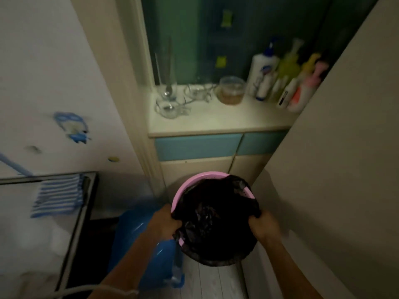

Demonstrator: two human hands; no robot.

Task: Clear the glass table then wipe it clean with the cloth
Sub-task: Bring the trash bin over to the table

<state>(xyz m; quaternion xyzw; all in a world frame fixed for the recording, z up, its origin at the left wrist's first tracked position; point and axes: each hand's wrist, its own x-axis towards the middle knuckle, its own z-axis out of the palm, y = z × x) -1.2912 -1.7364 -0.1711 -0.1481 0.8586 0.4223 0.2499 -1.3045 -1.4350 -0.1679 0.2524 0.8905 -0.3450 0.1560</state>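
Both hands pinch the black bin liner (216, 221) over the pink bin (190, 180), left hand (166, 221) and right hand (264, 225) on opposite near rims; glass table (86, 203) with striped cloth (58, 195) lies well left, nearer the left hand.

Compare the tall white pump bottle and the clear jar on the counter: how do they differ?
The white pump bottle is opaque, tall and slim with a blue pump; the clear jar is see-through, short and wide, with brownish contents at the bottom. Bottle stands among other bottles; jar stands apart. Both are upright on the counter.
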